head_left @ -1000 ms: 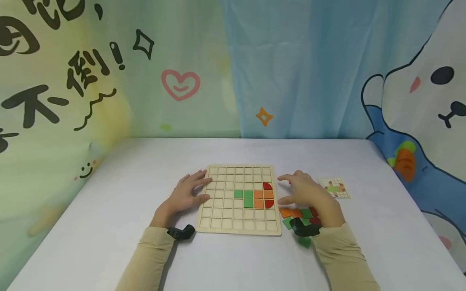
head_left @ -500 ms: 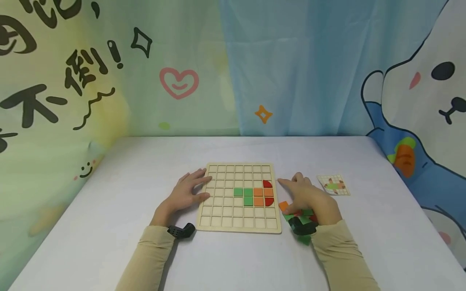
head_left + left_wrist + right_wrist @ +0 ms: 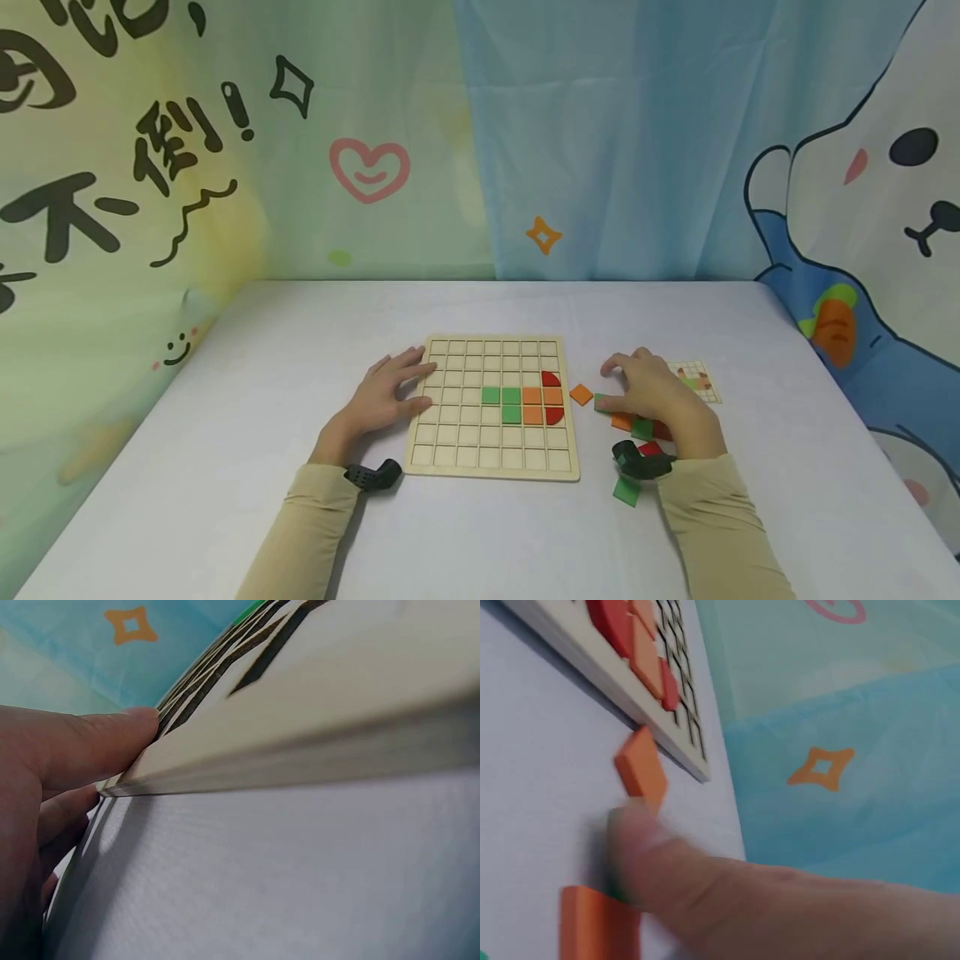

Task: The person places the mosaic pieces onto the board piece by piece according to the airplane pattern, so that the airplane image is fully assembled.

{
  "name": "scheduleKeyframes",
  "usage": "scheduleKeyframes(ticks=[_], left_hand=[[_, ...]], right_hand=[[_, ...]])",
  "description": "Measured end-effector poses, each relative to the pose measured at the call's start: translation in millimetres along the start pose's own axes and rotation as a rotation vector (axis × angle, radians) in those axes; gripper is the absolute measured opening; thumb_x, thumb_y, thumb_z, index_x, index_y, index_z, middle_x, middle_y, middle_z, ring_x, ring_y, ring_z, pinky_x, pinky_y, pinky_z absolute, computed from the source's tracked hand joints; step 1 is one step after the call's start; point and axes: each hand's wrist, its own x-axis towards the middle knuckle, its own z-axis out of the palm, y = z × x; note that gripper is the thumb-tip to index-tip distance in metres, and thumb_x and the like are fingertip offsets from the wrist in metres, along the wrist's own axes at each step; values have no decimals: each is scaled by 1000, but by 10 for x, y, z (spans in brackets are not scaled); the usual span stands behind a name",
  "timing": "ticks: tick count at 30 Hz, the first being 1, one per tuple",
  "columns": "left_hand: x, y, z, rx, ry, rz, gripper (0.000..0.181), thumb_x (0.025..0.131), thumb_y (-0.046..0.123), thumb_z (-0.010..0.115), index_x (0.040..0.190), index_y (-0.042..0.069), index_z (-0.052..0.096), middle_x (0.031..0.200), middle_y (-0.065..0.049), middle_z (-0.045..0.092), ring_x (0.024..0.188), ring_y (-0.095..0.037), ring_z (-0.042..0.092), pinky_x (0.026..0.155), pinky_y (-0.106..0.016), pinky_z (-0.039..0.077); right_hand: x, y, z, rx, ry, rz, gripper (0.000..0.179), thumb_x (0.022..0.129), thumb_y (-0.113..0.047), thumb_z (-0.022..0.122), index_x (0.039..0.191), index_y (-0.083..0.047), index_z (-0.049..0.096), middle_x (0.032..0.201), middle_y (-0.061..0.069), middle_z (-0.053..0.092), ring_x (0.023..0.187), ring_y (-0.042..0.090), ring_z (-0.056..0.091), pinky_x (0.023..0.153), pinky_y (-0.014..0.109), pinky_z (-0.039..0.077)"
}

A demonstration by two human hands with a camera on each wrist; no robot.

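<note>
Cream wooden grid board [image 3: 491,461], middle of white surface [image 3: 225,500]. Its three green squares [image 3: 511,414], three orange squares [image 3: 533,415] and two rounded red tiles [image 3: 554,416] sit unchanged, toward the right side.

Changed: loose orange square tile [image 3: 581,394] now lies turned cornerwise, just beside the board's right edge; contact can't be told. The mixed green, orange and red pile [image 3: 642,428] has shifted right. Judgement: the orange tile is singled out, easier to grasp.

Right hand [image 3: 652,389] has moved right with the pile; thumb and forefinger spread, gripping nothing apparent, thumb at a loose green tile [image 3: 601,402]. Left hand [image 3: 384,398] stays relaxed, fingers resting on the board's left edge.

Room: narrow gap between board and pile, orange tile in it. Single green tile [image 3: 626,492] nearer. Gridded pattern card [image 3: 699,383] farther right, partly covered by the right hand. Surface runs wide to the left.
</note>
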Motion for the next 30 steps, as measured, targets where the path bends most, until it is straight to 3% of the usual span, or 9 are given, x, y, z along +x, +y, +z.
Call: scheduleKeyframes(ticks=[5, 9, 14, 21, 30], left_hand=[[4, -11, 9, 6, 0, -8, 60, 85, 43, 64, 138, 18, 50, 155, -8, 32, 145, -26, 24, 120, -48, 12], [3, -14, 8, 10, 0, -4, 61, 85, 44, 64, 138, 18, 50, 155, -9, 32, 145, -27, 25, 120, -48, 12], [-1, -5, -1, 3, -1, 9, 61, 85, 43, 64, 138, 17, 50, 154, -10, 32, 145, -28, 25, 120, -49, 12], [-10, 1, -7, 4, 4, 15, 60, 86, 43, 64, 138, 16, 51, 154, -10, 32, 145, -28, 26, 120, -49, 12], [-12, -3, 2, 6, 8, 10, 61, 85, 43, 64, 138, 16, 51, 154, -10, 32, 145, -28, 26, 120, -49, 12]], right_hand=[[-10, -11, -10, 28, -57, -12, 40, 76, -32, 79, 105, -11, 59, 103, 16, 50, 93, 31, 44, 75, 43, 47], [37, -32, 16, 26, -29, -12, 31, 81, -29, 74, 101, -9, 61, 94, 11, 50, 86, 26, 44, 69, 35, 43], [94, -40, 57, 49, 8, -40, 29, 83, -26, 73, 103, -7, 62, 98, 13, 56, 85, 24, 49, 76, 39, 48], [94, -46, 44, 89, -21, 20, 36, 82, -22, 75, 112, -9, 61, 113, 17, 57, 96, 28, 52, 88, 45, 51], [119, -19, 66, 140, 34, -24, 29, 83, -19, 73, 107, -5, 65, 101, 12, 62, 89, 24, 54, 82, 40, 51]])
